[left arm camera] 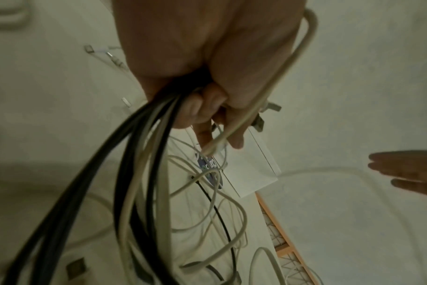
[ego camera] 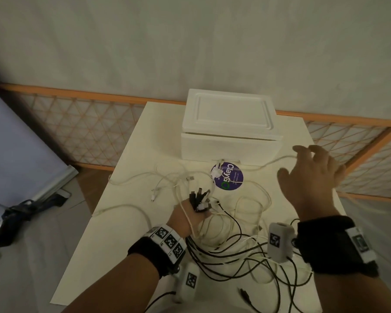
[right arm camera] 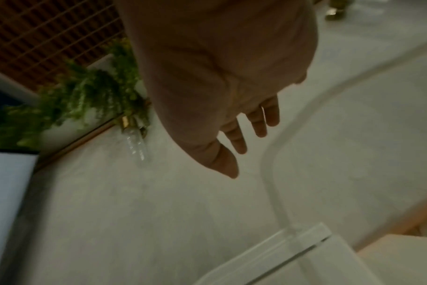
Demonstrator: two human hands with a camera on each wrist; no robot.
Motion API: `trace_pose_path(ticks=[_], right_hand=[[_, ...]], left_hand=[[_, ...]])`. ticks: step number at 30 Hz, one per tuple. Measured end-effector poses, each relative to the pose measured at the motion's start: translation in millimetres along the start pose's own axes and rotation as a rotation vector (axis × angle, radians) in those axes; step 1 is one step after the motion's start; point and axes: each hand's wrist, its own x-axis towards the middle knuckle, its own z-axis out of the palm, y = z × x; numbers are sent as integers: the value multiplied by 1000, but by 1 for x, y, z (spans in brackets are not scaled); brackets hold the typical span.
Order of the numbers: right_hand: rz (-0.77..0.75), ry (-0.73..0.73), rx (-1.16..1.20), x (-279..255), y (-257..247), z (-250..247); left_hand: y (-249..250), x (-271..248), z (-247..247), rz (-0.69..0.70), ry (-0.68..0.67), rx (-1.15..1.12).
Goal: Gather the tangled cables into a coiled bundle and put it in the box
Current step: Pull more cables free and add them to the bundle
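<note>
Black and white cables (ego camera: pixel 233 240) lie tangled across the white table (ego camera: pixel 113 256). My left hand (ego camera: pixel 190 215) grips a bunch of them, with the plug ends (ego camera: pixel 200 197) sticking up out of the fist. The left wrist view shows that hand (left arm camera: pixel 207 81) curled round the black and white strands (left arm camera: pixel 139 158). The white foam box (ego camera: pixel 230 123) stands at the back of the table with its lid on. My right hand (ego camera: pixel 312 175) hovers to the right of the box with fingers spread and straight (right arm camera: pixel 239 142). A white cable (ego camera: pixel 278 160) runs up to its fingertips.
A round purple sticker (ego camera: pixel 227 177) lies in front of the box. An orange lattice rail (ego camera: pixel 81 132) runs behind the table. The table's right edge (ego camera: pixel 345 213) is close under my right wrist. A green plant (right arm camera: pixel 85 92) hangs off to one side.
</note>
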Motion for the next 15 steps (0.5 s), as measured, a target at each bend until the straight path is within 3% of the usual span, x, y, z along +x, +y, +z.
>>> trace_pose_path(ticks=[1,3,4,6,8,9,11,12,13,15], right_hand=[[-78,14,35,-8,-6,4],[-335,-17,177,-30,-33,11],[-467,-144,241,-44,-49,17],[-737,-510,206,-73,-78,31],[-935,-641,117,-92,-88,54],[-947,-639,114,-95,-87,62],[-929,-607,121,-96,-82,73],[-950,-572,98,-96,-80,72],[-999,-518,76,-95,-79,75],[-1102,-478,121,-89,-77,74]], left_hand=[[-8,2,2,44,-36,-48],[-7,0,-4,-73,119,116],[-4,-6,-5,-72,238,238],[-8,-9,-7,-42,249,355],[-4,-15,-6,11,253,480],[-1,-16,-8,40,356,457],[11,-26,-13,8,293,309],[14,-30,-15,27,192,416],[10,-31,-15,22,130,374],[4,-34,-12,-56,165,420]])
